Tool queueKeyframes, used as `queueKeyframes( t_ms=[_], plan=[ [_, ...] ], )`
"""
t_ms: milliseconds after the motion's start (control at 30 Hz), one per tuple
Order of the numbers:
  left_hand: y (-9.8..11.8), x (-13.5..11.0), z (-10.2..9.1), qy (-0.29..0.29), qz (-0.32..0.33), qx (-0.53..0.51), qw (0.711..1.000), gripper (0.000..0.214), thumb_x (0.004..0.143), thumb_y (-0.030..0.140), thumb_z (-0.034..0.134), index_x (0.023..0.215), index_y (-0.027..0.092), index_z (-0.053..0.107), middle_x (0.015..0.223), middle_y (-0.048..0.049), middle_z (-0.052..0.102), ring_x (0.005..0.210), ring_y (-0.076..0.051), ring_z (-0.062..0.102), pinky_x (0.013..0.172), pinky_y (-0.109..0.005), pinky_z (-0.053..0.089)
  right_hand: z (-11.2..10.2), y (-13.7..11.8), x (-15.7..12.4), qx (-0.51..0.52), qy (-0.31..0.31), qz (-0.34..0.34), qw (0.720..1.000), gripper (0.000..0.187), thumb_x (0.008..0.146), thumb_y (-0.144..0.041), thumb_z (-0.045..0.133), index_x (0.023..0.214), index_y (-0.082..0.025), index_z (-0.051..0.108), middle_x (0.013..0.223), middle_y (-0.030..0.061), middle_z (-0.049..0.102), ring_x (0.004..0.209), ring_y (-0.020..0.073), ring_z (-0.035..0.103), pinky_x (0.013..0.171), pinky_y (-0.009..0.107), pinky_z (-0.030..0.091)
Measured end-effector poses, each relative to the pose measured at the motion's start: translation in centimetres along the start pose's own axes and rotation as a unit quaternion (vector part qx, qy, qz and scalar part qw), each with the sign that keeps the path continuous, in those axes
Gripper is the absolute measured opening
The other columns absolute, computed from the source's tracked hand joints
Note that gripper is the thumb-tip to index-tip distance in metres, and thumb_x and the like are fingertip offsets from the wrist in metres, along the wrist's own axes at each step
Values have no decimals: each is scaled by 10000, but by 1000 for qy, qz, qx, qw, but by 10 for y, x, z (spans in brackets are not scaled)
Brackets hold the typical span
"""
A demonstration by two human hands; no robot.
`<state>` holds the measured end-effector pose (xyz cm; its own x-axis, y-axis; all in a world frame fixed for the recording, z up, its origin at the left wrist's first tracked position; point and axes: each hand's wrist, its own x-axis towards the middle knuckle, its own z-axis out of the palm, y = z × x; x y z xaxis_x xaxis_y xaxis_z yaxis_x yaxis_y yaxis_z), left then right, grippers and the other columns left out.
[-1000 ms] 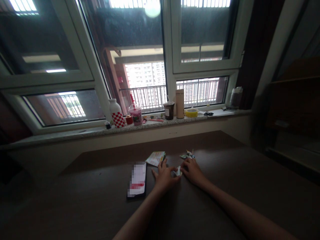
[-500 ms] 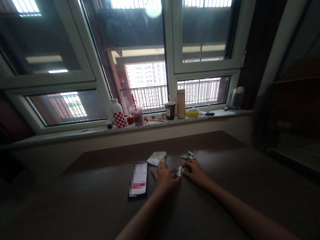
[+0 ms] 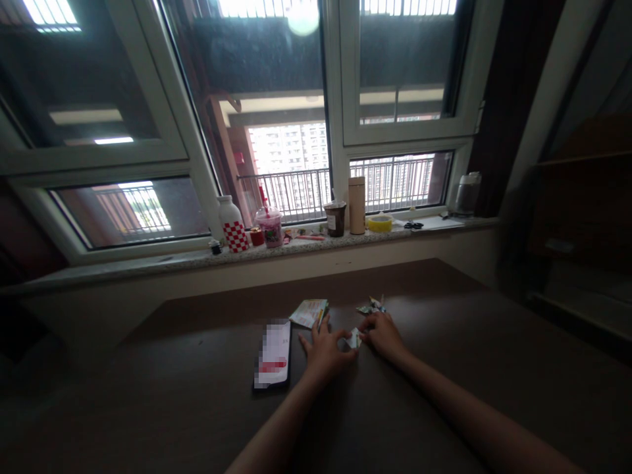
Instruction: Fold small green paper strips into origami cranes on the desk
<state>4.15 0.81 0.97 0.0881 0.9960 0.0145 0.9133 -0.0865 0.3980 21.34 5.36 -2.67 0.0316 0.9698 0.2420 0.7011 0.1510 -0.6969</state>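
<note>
A small piece of folded paper [image 3: 354,338], whitish with pale green, lies between my two hands on the dark table. My left hand [image 3: 326,352] pinches its left side between thumb and index finger, the other fingers spread out. At the paper's right edge, the closed fingertips of my right hand [image 3: 385,337] grip it. Just beyond the left fingers rests a flat stack of printed paper [image 3: 309,313]. Several small folded paper pieces [image 3: 372,305] sit behind my right hand. A phone [image 3: 273,355] with a lit, partly blurred screen lies left of my left hand.
The brown table [image 3: 197,408] reaches toward a window sill. Along the sill stand a checkered bottle [image 3: 233,227], a pink drink cup [image 3: 271,228], a dark drink cup [image 3: 336,218], a beige flask [image 3: 357,205], yellow tape [image 3: 380,224] and scissors [image 3: 413,226].
My right fingers have shifted slightly, and more of the folded paper shows between the hands. My left hand stays nearly in place.
</note>
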Motion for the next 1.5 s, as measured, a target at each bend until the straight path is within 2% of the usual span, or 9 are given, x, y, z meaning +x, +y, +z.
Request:
queueKeyframes(
  t_ms=[233,567,700,800,1067,1233,1500],
  plan=[
    [-2,-2,1,9,14,-8,1000,400,725,521,661,1100,384,678,1574,-45,305,1482,-337,130,1092,-726,30,-1,-5,-3,-10,13,5,1000,186,682,-87,609,743,-212,733,975,68,678,1063,264,537,934,399,414],
    [-2,-6,5,32,16,8,999,405,754,532,644,1131,385,667,1562,-44,325,1475,-321,157,1119,-690,26,-1,1,-4,-13,2,-57,998,196,788,-150,571,869,-225,732,1047,72,650,1095,258,518,976,408,401],
    [-4,-6,9,50,26,7,998,387,765,536,639,1109,364,682,1544,-54,359,1465,-334,181,1115,-699,38,-5,-1,-9,4,13,-121,993,253,784,-101,539,872,-224,742,1052,71,652,1100,244,520,998,406,392],
    [-5,-5,11,64,35,7,997,382,766,531,653,1106,360,687,1531,-65,378,1461,-329,192,1115,-697,28,-7,-3,-16,-19,-12,-170,985,265,774,-91,553,818,-245,764,998,55,670,1081,239,524,1002,408,389],
    [-7,-4,11,76,38,-31,996,210,862,396,585,1000,366,741,1486,-26,442,1447,-304,219,1122,-695,40,-13,-10,-22,-70,-59,-165,982,258,853,-197,550,964,-268,772,1037,32,705,1085,252,541,980,410,392],
    [-9,-2,10,81,13,-47,996,269,830,369,630,1085,370,717,1459,-49,471,1422,-317,265,1123,-692,73,-15,-9,-20,-76,-64,-176,979,247,856,-205,559,952,-270,776,1023,36,720,1079,250,552,991,407,382],
    [-8,-2,8,84,21,-62,994,168,816,278,651,955,298,742,1435,-43,502,1416,-320,276,1125,-682,84,-11,-5,-20,-47,-67,-202,976,222,895,-263,562,985,-274,764,1054,40,711,1092,249,544,988,403,388]
  ],
)
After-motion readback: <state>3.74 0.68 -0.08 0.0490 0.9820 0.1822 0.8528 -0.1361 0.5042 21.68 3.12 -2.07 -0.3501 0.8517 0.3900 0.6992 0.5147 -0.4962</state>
